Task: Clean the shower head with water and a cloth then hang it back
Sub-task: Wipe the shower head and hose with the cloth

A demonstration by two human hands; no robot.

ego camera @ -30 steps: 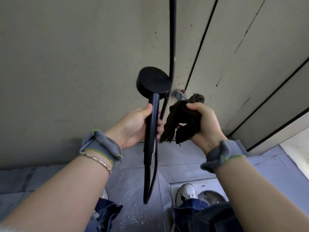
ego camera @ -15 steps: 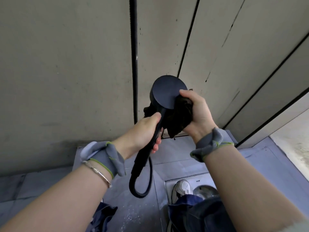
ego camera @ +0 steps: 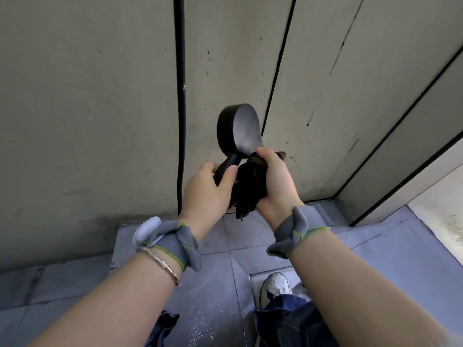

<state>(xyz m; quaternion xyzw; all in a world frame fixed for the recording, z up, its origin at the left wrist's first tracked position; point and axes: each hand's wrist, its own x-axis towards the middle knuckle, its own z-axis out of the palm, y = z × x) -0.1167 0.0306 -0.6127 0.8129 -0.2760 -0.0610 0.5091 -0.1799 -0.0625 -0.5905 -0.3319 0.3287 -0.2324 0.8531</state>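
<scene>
A black round shower head (ego camera: 240, 130) with a straight black handle is held up in front of the grey wall, its flat face turned to the right. My left hand (ego camera: 209, 190) grips the handle just below the head. My right hand (ego camera: 274, 182) holds a bunched dark brown cloth (ego camera: 249, 186), and the cloth's top touches the lower rim of the head. The lower handle is hidden behind my hands.
A black hose (ego camera: 181, 101) runs straight down the wall to the left of the head. Dark vertical seams (ego camera: 278, 71) split the wall panels. Below lie wet grey floor tiles (ego camera: 215, 311), my white shoe (ego camera: 275, 288) and blue trouser legs.
The shower head has turned, its flat face now angled to the right. My right hand with the cloth has slid from the head's side down to its lower rim. Both hands moved slightly right.
</scene>
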